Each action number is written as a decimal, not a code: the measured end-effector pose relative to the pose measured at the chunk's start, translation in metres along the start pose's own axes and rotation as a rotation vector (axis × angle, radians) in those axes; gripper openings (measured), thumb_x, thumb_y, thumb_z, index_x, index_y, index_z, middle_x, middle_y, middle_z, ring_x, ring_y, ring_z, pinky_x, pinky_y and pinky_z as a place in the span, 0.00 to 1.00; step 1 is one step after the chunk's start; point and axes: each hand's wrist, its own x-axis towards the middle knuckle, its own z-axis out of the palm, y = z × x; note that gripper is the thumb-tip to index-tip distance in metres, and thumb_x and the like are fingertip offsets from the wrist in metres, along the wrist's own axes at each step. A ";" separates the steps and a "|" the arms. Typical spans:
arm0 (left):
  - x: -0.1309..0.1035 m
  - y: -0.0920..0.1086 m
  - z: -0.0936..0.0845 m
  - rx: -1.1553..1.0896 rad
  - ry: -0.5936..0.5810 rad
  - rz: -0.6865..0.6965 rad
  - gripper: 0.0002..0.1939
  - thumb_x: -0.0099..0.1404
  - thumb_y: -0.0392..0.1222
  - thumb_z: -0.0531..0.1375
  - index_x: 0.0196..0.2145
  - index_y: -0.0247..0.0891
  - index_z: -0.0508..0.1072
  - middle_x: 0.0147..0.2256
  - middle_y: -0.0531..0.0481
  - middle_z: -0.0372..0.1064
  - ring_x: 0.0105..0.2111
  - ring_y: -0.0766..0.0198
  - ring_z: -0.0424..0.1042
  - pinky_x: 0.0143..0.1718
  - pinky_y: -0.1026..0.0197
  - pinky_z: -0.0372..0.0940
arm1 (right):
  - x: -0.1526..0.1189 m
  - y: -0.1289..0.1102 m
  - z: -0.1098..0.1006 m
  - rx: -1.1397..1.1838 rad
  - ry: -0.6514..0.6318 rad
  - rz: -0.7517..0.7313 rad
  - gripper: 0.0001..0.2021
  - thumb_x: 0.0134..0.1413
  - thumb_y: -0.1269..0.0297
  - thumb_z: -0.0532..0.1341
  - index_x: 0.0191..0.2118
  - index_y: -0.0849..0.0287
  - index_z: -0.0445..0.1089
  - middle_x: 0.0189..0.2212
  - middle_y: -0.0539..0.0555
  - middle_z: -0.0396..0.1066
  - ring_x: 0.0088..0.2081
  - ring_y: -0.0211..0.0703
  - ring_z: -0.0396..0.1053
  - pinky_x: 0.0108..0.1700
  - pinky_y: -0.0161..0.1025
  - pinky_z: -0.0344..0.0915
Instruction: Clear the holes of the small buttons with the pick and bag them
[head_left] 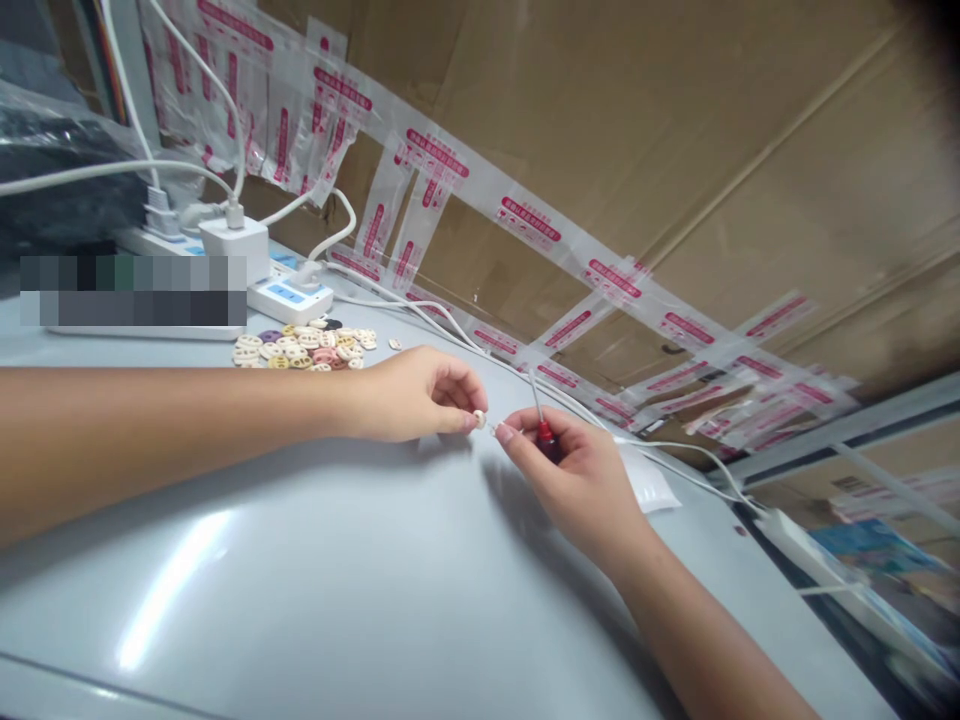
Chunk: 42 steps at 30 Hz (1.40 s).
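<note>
My left hand reaches in from the left, thumb and forefinger pinching a small cream button-like piece. Facing it, a short gap away, my right hand is closed around a screwdriver with a red and dark handle; its thin metal shaft points up. The right thumb and forefinger also pinch a tiny pale bit too small to name. Beyond my left wrist lies a pile of oval button-like pieces in cream, yellow, purple, pink and black. One loose cream piece lies apart from them.
Power strips with a white adapter and cables stand at the back left. A white cable runs along the taped cardboard wall. Behind my right hand is a clear plastic bag. The grey table ends at the right.
</note>
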 end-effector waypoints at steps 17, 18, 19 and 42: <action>-0.001 0.000 -0.001 0.026 -0.027 0.026 0.11 0.59 0.42 0.65 0.40 0.36 0.76 0.36 0.48 0.78 0.37 0.62 0.76 0.40 0.62 0.68 | 0.001 -0.002 0.000 0.016 0.000 0.023 0.14 0.53 0.52 0.64 0.30 0.60 0.71 0.19 0.45 0.55 0.22 0.34 0.51 0.23 0.34 0.48; -0.001 0.000 -0.001 0.021 -0.029 0.029 0.11 0.59 0.42 0.65 0.40 0.36 0.76 0.36 0.48 0.78 0.37 0.62 0.76 0.40 0.62 0.68 | 0.001 -0.002 0.000 0.017 0.002 0.027 0.15 0.54 0.52 0.64 0.30 0.60 0.71 0.19 0.45 0.55 0.22 0.34 0.51 0.24 0.34 0.48; -0.002 0.000 -0.001 0.016 -0.031 0.032 0.11 0.59 0.42 0.65 0.40 0.36 0.76 0.36 0.48 0.78 0.37 0.62 0.76 0.40 0.62 0.68 | 0.001 -0.002 0.000 0.020 0.002 0.029 0.15 0.54 0.52 0.64 0.30 0.60 0.71 0.19 0.45 0.54 0.22 0.34 0.51 0.24 0.34 0.48; -0.004 0.007 0.004 -0.005 0.121 0.103 0.07 0.59 0.41 0.65 0.35 0.36 0.78 0.33 0.51 0.79 0.35 0.63 0.76 0.37 0.62 0.68 | 0.002 -0.004 0.007 0.503 -0.056 0.310 0.16 0.45 0.52 0.72 0.31 0.60 0.72 0.17 0.43 0.60 0.15 0.27 0.49 0.16 0.29 0.39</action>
